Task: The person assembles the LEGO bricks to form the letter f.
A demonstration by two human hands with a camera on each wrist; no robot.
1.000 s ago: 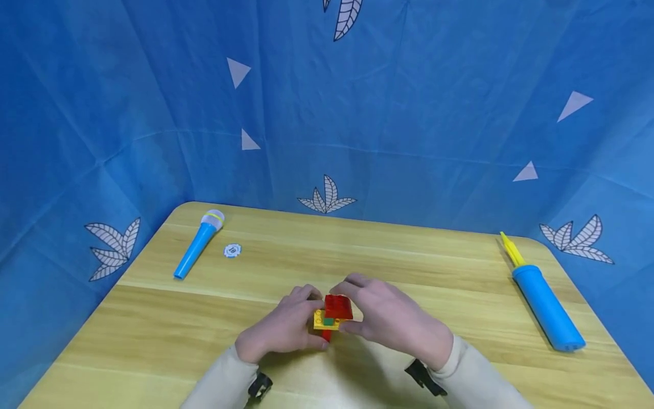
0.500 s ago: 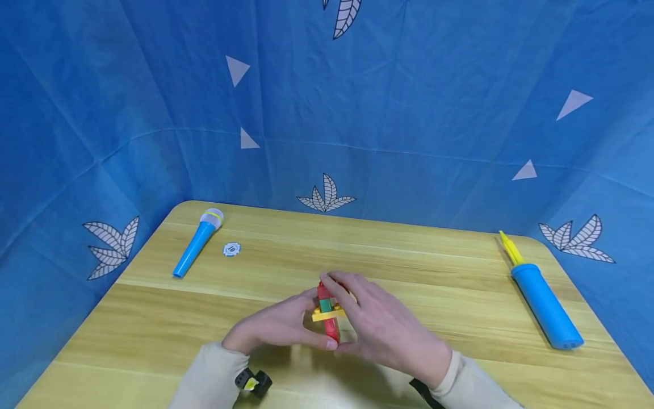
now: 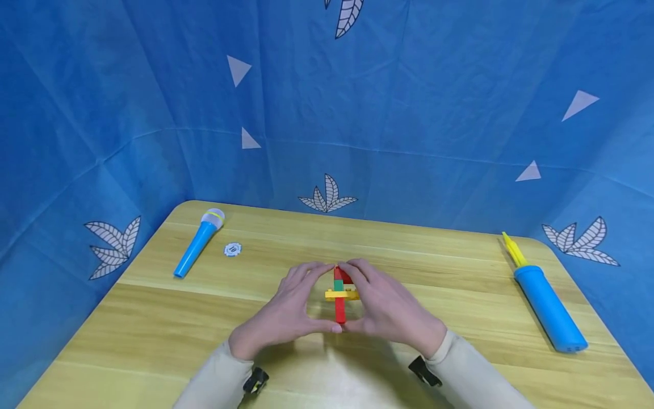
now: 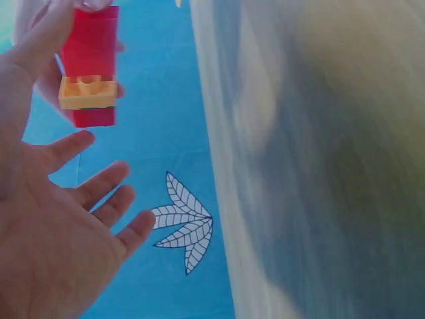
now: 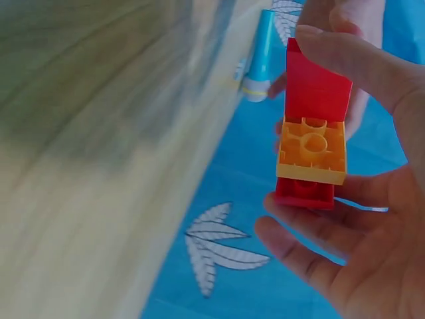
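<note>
A small toy brick build (image 3: 339, 309) is held above the table, between my two hands. It has a long red part, a yellow piece across it, a green brick and a red piece at its far end. My right hand (image 3: 393, 309) pinches it lengthwise, thumb on the near red end and fingers at the far red piece, as the right wrist view shows on the build (image 5: 312, 149). My left hand (image 3: 283, 312) spans it from the other side. Its thumb touches the near end and its index fingertip is at the far end; the other left fingers are spread.
On the wooden table (image 3: 153, 335), a blue toy microphone (image 3: 196, 247) lies at the back left with a round chip (image 3: 232, 249) beside it. A blue hand pump (image 3: 549, 309) with a yellow nozzle lies at the right. A blue patterned cloth (image 3: 409, 113) hangs behind.
The brick build has been turned between the hands, so its long red part now points toward me. It has shifted slightly right and away, and the left hand has moved along with it.
</note>
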